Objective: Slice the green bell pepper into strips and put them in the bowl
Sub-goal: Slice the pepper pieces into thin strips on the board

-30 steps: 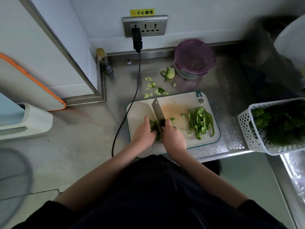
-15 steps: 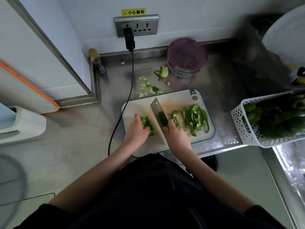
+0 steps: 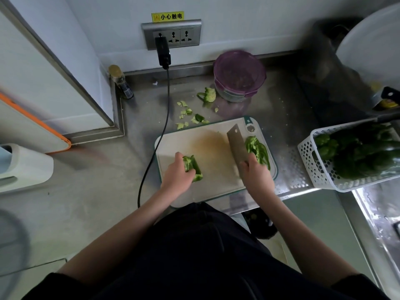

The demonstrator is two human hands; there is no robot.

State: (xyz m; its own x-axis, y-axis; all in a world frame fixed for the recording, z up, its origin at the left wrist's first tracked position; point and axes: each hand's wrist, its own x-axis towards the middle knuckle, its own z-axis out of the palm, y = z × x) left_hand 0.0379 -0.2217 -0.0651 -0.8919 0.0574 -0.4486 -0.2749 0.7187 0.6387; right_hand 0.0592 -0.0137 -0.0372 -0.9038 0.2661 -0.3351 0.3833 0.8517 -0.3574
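Green strips [image 3: 257, 151] lie heaped against the cleaver [image 3: 237, 146] gripped in the right hand [image 3: 256, 177], while the left hand [image 3: 178, 177] holds the uncut pepper piece [image 3: 192, 165] on the cutting board [image 3: 207, 146], which likely needs slicing next.

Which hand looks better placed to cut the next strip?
The right hand: it already grips the cleaver over the cutting board. The left hand is busy holding the uncut pepper piece.

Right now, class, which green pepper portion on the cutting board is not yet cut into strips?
The pepper chunk gripped by the left hand; the pile beside the cleaver is strips.
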